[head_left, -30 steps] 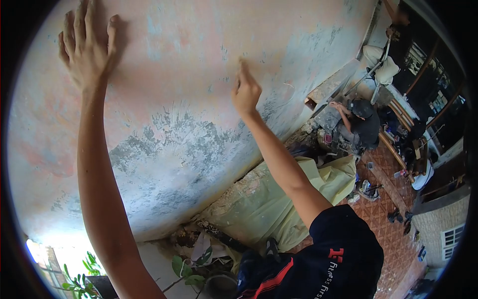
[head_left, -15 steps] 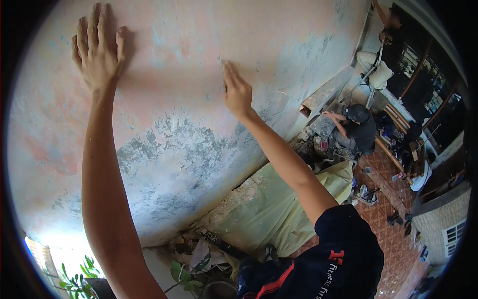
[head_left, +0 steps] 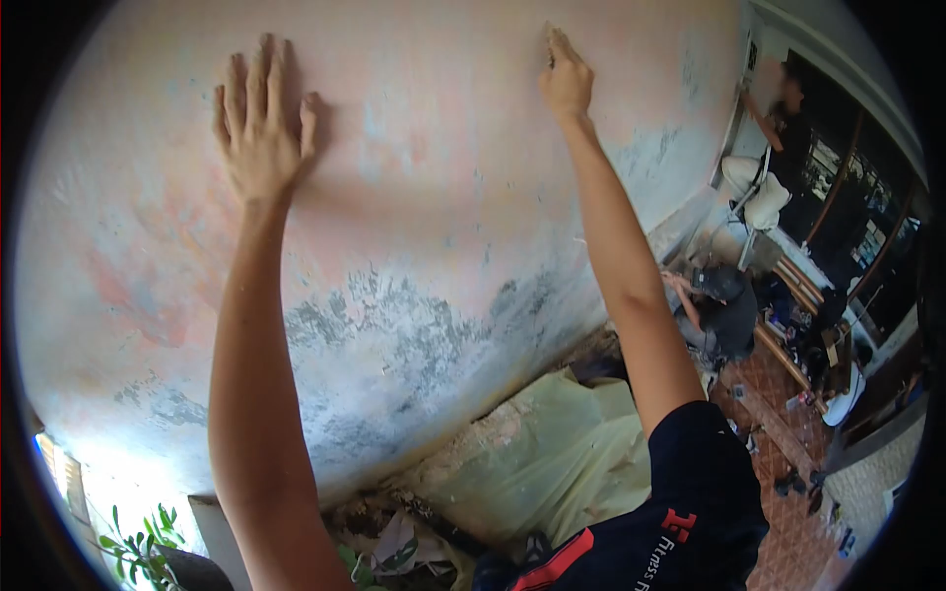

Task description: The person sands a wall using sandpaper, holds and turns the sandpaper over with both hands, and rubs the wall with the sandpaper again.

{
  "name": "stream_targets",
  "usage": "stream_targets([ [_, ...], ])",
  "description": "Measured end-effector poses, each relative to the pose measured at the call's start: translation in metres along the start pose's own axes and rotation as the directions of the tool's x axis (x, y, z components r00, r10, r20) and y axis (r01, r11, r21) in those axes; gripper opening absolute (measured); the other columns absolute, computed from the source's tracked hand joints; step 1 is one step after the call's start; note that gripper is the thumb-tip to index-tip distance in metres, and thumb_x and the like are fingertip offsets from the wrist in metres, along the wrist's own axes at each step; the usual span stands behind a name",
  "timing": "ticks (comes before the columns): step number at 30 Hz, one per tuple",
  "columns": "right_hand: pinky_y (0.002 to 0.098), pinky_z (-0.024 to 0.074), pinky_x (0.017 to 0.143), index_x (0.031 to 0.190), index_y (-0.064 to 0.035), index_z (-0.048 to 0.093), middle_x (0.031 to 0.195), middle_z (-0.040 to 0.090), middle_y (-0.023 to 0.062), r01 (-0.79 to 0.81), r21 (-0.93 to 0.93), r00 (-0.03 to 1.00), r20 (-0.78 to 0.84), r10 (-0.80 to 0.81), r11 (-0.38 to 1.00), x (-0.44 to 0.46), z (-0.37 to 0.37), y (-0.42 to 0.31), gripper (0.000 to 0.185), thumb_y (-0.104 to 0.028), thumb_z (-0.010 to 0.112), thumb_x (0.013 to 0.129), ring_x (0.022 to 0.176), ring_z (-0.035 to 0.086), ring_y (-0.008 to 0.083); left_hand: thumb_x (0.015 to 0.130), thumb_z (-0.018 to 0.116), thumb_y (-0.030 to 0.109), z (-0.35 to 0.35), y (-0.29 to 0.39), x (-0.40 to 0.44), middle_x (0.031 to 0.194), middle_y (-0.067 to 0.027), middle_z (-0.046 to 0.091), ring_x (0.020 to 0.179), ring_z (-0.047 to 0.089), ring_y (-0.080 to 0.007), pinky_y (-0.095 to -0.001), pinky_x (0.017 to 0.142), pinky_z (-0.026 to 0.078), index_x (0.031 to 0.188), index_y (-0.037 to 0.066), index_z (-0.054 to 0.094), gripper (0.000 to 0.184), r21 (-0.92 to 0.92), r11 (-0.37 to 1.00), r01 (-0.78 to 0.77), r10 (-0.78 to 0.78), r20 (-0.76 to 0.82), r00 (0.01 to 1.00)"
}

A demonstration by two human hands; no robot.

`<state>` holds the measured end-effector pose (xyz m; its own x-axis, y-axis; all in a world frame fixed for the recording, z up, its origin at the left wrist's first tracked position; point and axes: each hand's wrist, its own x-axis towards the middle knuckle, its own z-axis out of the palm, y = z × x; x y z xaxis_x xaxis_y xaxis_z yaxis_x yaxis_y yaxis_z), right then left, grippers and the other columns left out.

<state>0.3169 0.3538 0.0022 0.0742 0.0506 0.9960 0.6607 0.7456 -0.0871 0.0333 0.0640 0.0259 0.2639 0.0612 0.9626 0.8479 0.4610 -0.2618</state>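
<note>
Where your left hand (head_left: 258,148) rests: flat against the painted wall (head_left: 443,236), its fingers spread upward with the thumb apart, gripping nothing.
Your right hand (head_left: 569,87): raised higher at the wall, fingers drawn together and pointing up; whether they pinch something small cannot be told.
Painted wall: in front of you, behind both hands, faded pink and pale blue, with grey flaked patches low down between your forearms.
Pot (head_left: 192,569): dark and rounded, beside your left forearm at the lower left; its inside is hidden, and you cannot tell whether the green leaves (head_left: 148,544) next to it grow there.
Sheet (head_left: 552,443): pale yellow-green, creased, along the wall's foot.
Co-workers: beyond your right arm, one crouches in a dark cap (head_left: 721,283); another is higher up, near the corner.
</note>
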Motion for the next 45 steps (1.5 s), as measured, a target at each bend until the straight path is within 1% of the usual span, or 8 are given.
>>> stream_targets([
  [7, 0.0372, 0.0476, 0.105, 0.137, -0.0156, 0.056, 0.133, 0.06, 0.0135, 0.028, 0.165, 0.984, 0.17, -0.056, 0.986, 0.033, -0.027, -0.036, 0.063, 0.008, 0.052, 0.079, 0.12, 0.06, 0.0305, 0.098, 0.043, 0.042, -0.006, 0.001, 0.0, 0.159, 0.0063, 0.032, 0.147, 0.029, -0.0224, -0.0435, 0.121, 0.02, 0.153, 0.026, 0.033, 0.058, -0.013, 1.0, 0.023, -0.022, 0.049, 0.999],
  [13, 0.0383, 0.047, 0.106, 0.137, -0.0029, 0.054, 0.142, 0.052, 0.0171, 0.19, 0.243, 0.954, 0.182, -0.237, 0.951, -0.107, -0.045, -0.081, 0.07, 0.016, 0.056, 0.07, 0.13, 0.053, 0.0303, 0.099, 0.042, 0.042, -0.007, 0.003, 0.001, 0.16, 0.007, 0.028, 0.148, 0.025, -0.021, -0.0431, 0.122, 0.018, 0.155, 0.027, 0.029, 0.059, -0.034, 0.999, 0.029, -0.027, 0.052, 0.998],
  [16, 0.0408, 0.051, 0.101, 0.133, -0.0001, 0.055, 0.134, 0.058, 0.0195, 0.24, 0.188, 0.931, 0.233, -0.281, 0.952, -0.139, -0.05, -0.083, 0.054, 0.009, 0.057, 0.08, 0.127, 0.055, 0.0334, 0.099, 0.043, 0.043, -0.009, 0.003, 0.001, 0.16, 0.0066, 0.029, 0.148, 0.025, -0.021, -0.043, 0.122, 0.018, 0.155, 0.026, 0.03, 0.059, -0.018, 0.999, 0.031, -0.03, 0.066, 0.997],
  [19, 0.039, 0.0498, 0.103, 0.139, -0.0039, 0.053, 0.141, 0.054, 0.0162, 0.266, 0.156, 0.938, 0.183, -0.293, 0.951, -0.129, -0.041, -0.078, 0.071, 0.015, 0.058, 0.07, 0.13, 0.053, 0.0303, 0.099, 0.043, 0.043, -0.01, 0.003, 0.002, 0.16, 0.006, 0.029, 0.148, 0.026, -0.0211, -0.0428, 0.122, 0.018, 0.155, 0.026, 0.031, 0.059, -0.001, 1.0, 0.03, -0.03, 0.083, 0.996],
  [22, 0.0404, 0.053, 0.098, 0.131, -0.0013, 0.057, 0.135, 0.058, 0.0181, 0.225, 0.128, 0.966, 0.103, -0.238, 0.966, -0.084, -0.03, -0.075, 0.051, 0.005, 0.059, 0.081, 0.124, 0.057, 0.0336, 0.099, 0.043, 0.042, -0.009, 0.002, 0.002, 0.16, 0.0056, 0.03, 0.148, 0.026, -0.0212, -0.0426, 0.122, 0.018, 0.154, 0.025, 0.031, 0.059, 0.012, 0.999, 0.031, -0.032, 0.083, 0.996],
  [25, 0.0401, 0.0533, 0.097, 0.133, -0.0028, 0.056, 0.136, 0.057, 0.0174, 0.183, 0.127, 0.977, 0.086, -0.195, 0.975, -0.037, -0.024, -0.068, 0.056, 0.006, 0.061, 0.078, 0.124, 0.057, 0.0336, 0.098, 0.044, 0.042, -0.01, 0.004, 0.0, 0.159, 0.0052, 0.032, 0.147, 0.028, -0.0219, -0.0424, 0.121, 0.019, 0.153, 0.024, 0.034, 0.059, 0.022, 0.999, 0.031, -0.033, 0.093, 0.995],
  [31, 0.0395, 0.0526, 0.098, 0.136, -0.0034, 0.053, 0.137, 0.057, 0.0175, 0.193, 0.151, 0.946, 0.235, -0.225, 0.97, -0.082, -0.046, -0.07, 0.068, 0.011, 0.062, 0.07, 0.124, 0.057, 0.0329, 0.097, 0.045, 0.042, -0.009, 0.003, 0.001, 0.157, 0.005, 0.035, 0.145, 0.031, -0.0226, -0.0423, 0.121, 0.021, 0.151, 0.024, 0.038, 0.058, 0.029, 0.999, 0.029, -0.031, 0.075, 0.997],
  [45, 0.0408, 0.0497, 0.102, 0.13, 0.0058, 0.055, 0.13, 0.06, 0.0211, 0.286, 0.131, 0.952, 0.071, -0.297, 0.949, -0.106, -0.029, -0.077, 0.04, -0.006, 0.062, 0.092, 0.124, 0.057, 0.0353, 0.096, 0.047, 0.042, -0.005, 0.002, 0.0, 0.155, 0.0067, 0.039, 0.144, 0.035, -0.0211, -0.0424, 0.12, 0.023, 0.149, 0.025, 0.042, 0.056, 0.03, 0.998, 0.047, -0.048, 0.037, 0.998],
])
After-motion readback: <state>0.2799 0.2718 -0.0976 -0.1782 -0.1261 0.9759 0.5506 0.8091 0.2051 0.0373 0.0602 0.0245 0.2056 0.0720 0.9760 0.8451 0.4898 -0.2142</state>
